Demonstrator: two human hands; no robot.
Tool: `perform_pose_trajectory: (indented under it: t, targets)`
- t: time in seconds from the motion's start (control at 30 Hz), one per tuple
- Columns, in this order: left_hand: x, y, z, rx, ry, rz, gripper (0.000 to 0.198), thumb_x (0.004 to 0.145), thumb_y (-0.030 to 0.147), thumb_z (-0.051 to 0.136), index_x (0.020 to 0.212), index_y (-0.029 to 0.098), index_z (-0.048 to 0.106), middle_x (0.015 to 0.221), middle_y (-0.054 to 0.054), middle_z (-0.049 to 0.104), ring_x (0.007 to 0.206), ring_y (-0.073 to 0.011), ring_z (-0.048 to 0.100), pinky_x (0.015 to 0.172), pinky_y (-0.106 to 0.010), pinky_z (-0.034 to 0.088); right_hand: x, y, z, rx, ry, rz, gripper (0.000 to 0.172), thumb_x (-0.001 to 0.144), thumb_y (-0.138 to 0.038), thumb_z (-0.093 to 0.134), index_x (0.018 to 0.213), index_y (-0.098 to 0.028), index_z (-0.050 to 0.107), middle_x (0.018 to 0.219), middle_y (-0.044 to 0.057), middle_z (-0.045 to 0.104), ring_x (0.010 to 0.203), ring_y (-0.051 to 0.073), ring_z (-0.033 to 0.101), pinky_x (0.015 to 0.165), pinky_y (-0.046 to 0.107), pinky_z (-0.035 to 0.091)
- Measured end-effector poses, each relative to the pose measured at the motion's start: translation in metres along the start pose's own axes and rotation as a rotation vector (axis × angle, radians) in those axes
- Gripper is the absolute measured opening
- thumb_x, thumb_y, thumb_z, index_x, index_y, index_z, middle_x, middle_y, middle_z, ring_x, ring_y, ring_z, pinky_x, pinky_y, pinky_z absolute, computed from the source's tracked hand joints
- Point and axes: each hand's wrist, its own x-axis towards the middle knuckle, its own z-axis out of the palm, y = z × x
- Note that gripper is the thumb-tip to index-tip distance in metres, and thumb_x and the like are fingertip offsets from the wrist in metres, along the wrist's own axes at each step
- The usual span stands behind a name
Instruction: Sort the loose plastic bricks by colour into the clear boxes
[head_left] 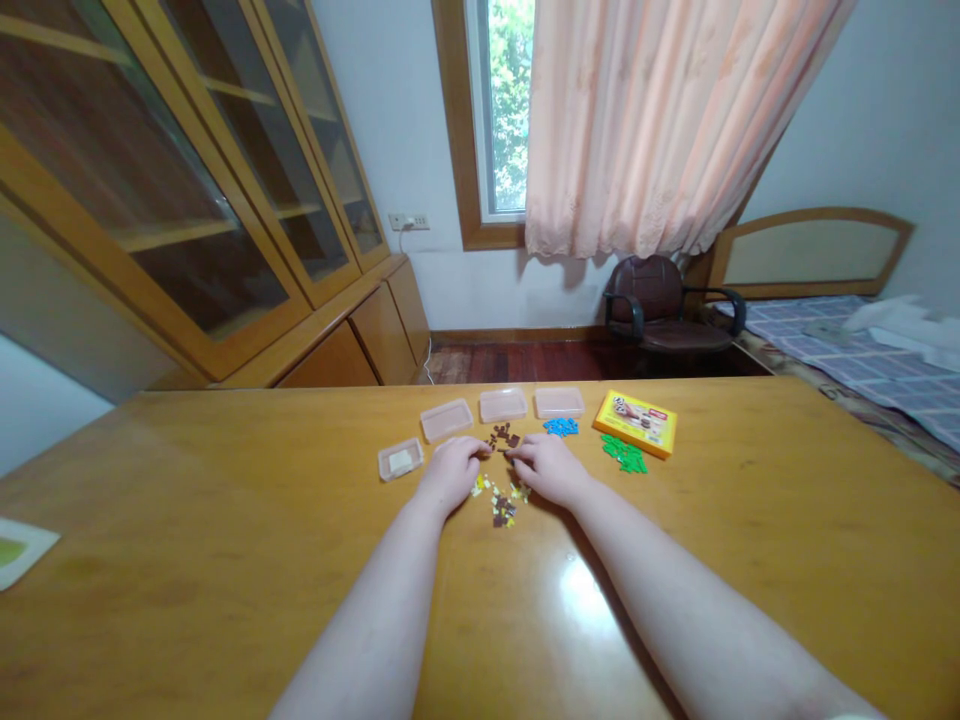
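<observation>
Small brown toy building bricks (504, 434) lie in a loose pile on the wooden table, between my two hands. My left hand (451, 473) rests at the pile's left side, fingers curled in and the tips by a brown piece; what they hold, if anything, is too small to make out. From the right, my right hand (551, 468) reaches in with thumb and fingers pinched together at a dark brown brick (508, 455). Nearer to me, a mixed heap of yellow, cream and brown bricks (502, 508) spreads between the wrists.
Clear plastic boxes (503, 406) stand in an arc behind the bricks; a smaller box (400, 460) at left holds something white. Blue bricks (561, 427), green bricks (625, 455) and a yellow carton (637, 424) are at right. Beyond the table (225, 540) stands a chair (664, 305).
</observation>
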Motion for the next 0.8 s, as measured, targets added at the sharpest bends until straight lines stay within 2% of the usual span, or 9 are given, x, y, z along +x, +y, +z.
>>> perform_pose_trajectory:
  t: [0.13,0.3,0.37,0.57,0.67,0.8]
  targets:
    - [0.0,0.001,-0.002,0.063,0.016,-0.047,0.035,0.074,0.008,0.043,0.092,0.018,0.071,0.098,-0.004,0.07,0.097,-0.0204,0.06,0.094,-0.036,0.046,0.0,0.001,-0.002,-0.035,0.061,0.089,0.027,0.087,-0.024,0.048,0.102,-0.02,0.07,0.09,0.006,0.067,0.086,0.018,0.058,0.08,0.028,0.038]
    - [0.001,0.0,0.006,0.054,-0.084,0.022,0.044,0.078,0.01,0.042,0.115,0.018,0.064,0.124,-0.005,0.061,0.117,-0.0196,0.053,0.106,-0.036,0.037,0.0,0.002,-0.002,-0.06,0.075,0.077,0.024,0.088,-0.029,0.05,0.092,-0.019,0.072,0.089,0.007,0.069,0.086,0.018,0.059,0.08,0.03,0.038]
    - [0.001,0.001,0.007,0.025,-0.104,0.049,0.044,0.08,0.011,0.042,0.118,0.018,0.062,0.128,-0.005,0.059,0.12,-0.0188,0.051,0.108,-0.035,0.035,0.0,0.003,-0.001,-0.053,0.077,0.064,0.024,0.088,-0.029,0.05,0.09,-0.019,0.072,0.09,0.008,0.069,0.087,0.019,0.059,0.082,0.03,0.037]
    - [0.001,0.003,0.001,0.041,-0.025,-0.004,0.036,0.077,0.009,0.041,0.099,0.016,0.069,0.105,-0.006,0.067,0.102,-0.0191,0.06,0.097,-0.034,0.045,-0.001,0.003,-0.002,-0.014,0.115,0.007,0.026,0.089,-0.026,0.049,0.081,-0.019,0.072,0.084,0.006,0.071,0.082,0.016,0.06,0.079,0.028,0.039]
    - [0.001,0.001,0.005,0.073,-0.049,-0.007,0.04,0.079,0.01,0.041,0.111,0.016,0.064,0.12,-0.008,0.062,0.113,-0.0197,0.055,0.103,-0.035,0.04,-0.001,0.004,-0.001,-0.006,0.096,-0.047,0.026,0.088,-0.026,0.05,0.077,-0.02,0.072,0.083,0.005,0.071,0.08,0.016,0.061,0.08,0.028,0.04]
    - [-0.001,-0.002,0.012,0.094,-0.144,0.03,0.044,0.085,0.017,0.041,0.127,0.02,0.054,0.138,-0.006,0.049,0.13,-0.02,0.041,0.113,-0.041,0.027,0.0,0.006,0.002,0.001,0.1,-0.031,0.023,0.087,-0.025,0.051,0.087,-0.02,0.073,0.093,0.006,0.072,0.088,0.018,0.062,0.084,0.029,0.041]
